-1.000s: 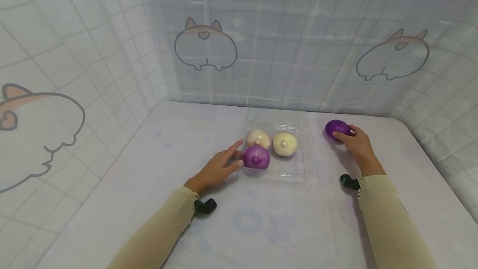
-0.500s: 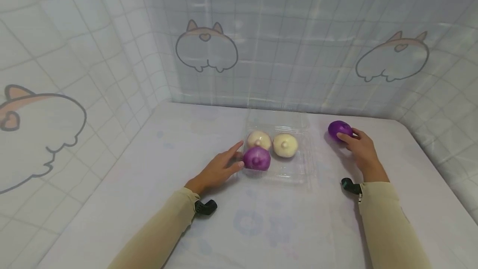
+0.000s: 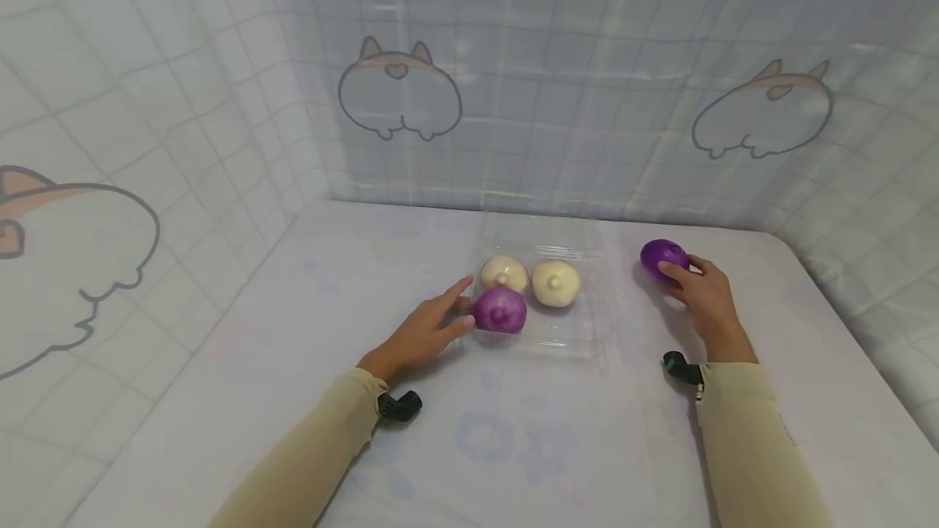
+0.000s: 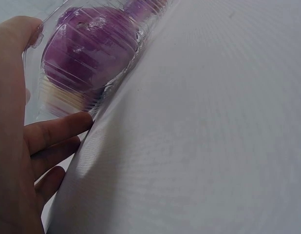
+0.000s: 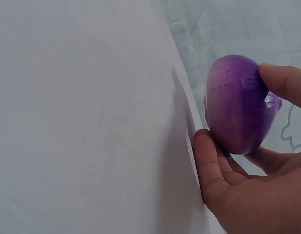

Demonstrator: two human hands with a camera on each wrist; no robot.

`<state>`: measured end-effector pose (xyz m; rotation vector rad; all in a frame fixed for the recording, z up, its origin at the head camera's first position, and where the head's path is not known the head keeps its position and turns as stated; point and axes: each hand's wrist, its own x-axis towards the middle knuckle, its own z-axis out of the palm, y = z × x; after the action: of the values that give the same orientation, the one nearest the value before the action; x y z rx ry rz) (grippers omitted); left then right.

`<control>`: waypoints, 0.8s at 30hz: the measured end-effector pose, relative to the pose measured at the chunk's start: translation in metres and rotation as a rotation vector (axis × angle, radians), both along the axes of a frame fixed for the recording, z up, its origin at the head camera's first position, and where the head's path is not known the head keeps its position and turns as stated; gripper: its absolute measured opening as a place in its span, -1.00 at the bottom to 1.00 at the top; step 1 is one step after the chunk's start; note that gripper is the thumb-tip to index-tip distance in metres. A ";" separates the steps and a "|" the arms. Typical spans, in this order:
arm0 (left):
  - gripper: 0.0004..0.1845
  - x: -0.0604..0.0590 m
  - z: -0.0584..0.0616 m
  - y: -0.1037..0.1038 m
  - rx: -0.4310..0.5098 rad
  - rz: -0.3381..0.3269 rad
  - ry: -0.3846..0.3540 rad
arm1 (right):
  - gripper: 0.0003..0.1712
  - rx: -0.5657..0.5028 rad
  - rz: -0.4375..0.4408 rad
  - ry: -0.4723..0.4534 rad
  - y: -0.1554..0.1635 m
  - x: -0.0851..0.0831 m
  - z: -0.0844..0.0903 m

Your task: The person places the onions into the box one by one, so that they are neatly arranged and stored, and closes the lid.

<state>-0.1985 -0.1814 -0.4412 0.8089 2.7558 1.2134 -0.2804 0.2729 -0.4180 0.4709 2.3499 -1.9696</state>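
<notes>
In the head view my right hand (image 3: pixel 706 297) holds a purple onion (image 3: pixel 663 257) near the far right of the table. The right wrist view shows that onion (image 5: pixel 238 102) between the thumb above and the fingers below. My left hand (image 3: pixel 425 331) touches the left side of a clear plastic clamshell box (image 3: pixel 579 328), fingers spread and fairly straight. Inside the box sit two white onions, one at the back left (image 3: pixel 504 274) and one to its right (image 3: pixel 555 283). A second purple onion (image 3: pixel 500 310) lies at the front left, seen through the plastic in the left wrist view.
The box's clear lid (image 3: pixel 539 231) lies folded back behind it. A pale cloth covers the table (image 3: pixel 469 446). Curtains with a grid pattern (image 3: pixel 579 104) stand along the back and both sides. Each wrist wears a small black device, the left one (image 3: pixel 400 407) lying over the table.
My right hand and the onion it holds have shifted slightly to the right and towards me, relative to the box. The left hand and the box stay in place.
</notes>
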 end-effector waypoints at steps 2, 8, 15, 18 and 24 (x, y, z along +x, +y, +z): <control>-0.23 -0.001 -0.001 0.000 0.003 -0.005 -0.001 | 0.16 -0.009 0.000 -0.005 -0.002 0.002 0.000; -0.23 -0.001 0.000 -0.001 -0.002 0.005 -0.004 | 0.16 -0.047 -0.008 -0.003 -0.008 0.004 0.001; -0.23 -0.002 -0.002 -0.001 0.003 0.006 -0.009 | 0.11 -0.096 -0.043 0.018 -0.009 0.005 0.001; -0.24 -0.002 -0.003 -0.001 0.000 0.004 -0.002 | 0.10 -0.104 -0.047 0.027 -0.008 0.005 0.000; -0.24 -0.003 -0.003 -0.001 0.006 0.002 0.008 | 0.13 -0.064 -0.023 0.027 -0.006 0.005 -0.001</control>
<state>-0.2014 -0.1824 -0.4440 0.8130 2.7615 1.2226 -0.2758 0.2668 -0.4189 0.4730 2.2988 -2.0669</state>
